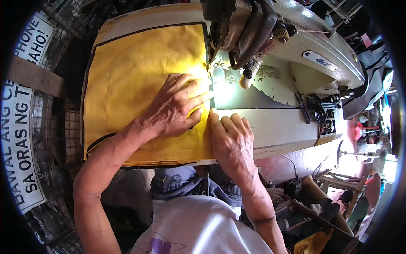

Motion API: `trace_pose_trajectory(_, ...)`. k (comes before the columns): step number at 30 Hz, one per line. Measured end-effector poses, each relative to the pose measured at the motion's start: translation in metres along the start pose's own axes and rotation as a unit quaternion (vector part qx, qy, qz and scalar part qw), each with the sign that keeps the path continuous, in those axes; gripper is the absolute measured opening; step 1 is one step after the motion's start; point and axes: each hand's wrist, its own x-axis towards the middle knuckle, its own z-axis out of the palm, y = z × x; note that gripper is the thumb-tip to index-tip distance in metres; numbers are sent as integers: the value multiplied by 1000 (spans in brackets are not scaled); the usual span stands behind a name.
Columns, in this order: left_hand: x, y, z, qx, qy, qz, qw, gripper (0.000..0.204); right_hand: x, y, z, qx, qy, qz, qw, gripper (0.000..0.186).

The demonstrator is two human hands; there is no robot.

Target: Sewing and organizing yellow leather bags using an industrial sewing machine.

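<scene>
A yellow fabric panel (127,76) edged with dark binding lies flat on the table of a sewing machine (311,51). My left hand (175,106) rests on the panel, its fingers stretched toward the right edge, just in front of the lit presser foot area. At the near right corner, my right hand (232,137) is closed with curled fingers on the bound edge (212,99) of the panel. Its fingertips touch the dark strip there. The needle itself is hidden by the machine head and glare.
A pair of dark-handled scissors or snips (302,108) lies on the machine bed. A bobbin winder (325,106) sits at the table's right end. Wire mesh and a lettered sign (25,114) stand at the left. Rolled material (325,199) and a wooden stool (344,182) are at the lower right.
</scene>
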Motion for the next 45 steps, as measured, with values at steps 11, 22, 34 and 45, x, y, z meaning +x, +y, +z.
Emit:
trace_pose_trajectory(11, 21, -34, 3, -2, 50, 37, 998, 20, 37, 15, 14, 11, 84, 0, 996, 35)
trace_pose_trajectory(22, 32, -56, -13, 28, -16, 51, 998, 21, 58, 24, 21, 28, 128, -7, 991, 21)
trace_pose_trajectory(34, -23, 33, -3, -4, 13, 33, 999, 35, -25, -12, 5, 183, 90, 175, 963, 41)
trace_pose_trajectory(45, -29, 35, 4, 1, 29, 30, 999, 25, -26, -16, 19, 164, 150, 186, 957, 31)
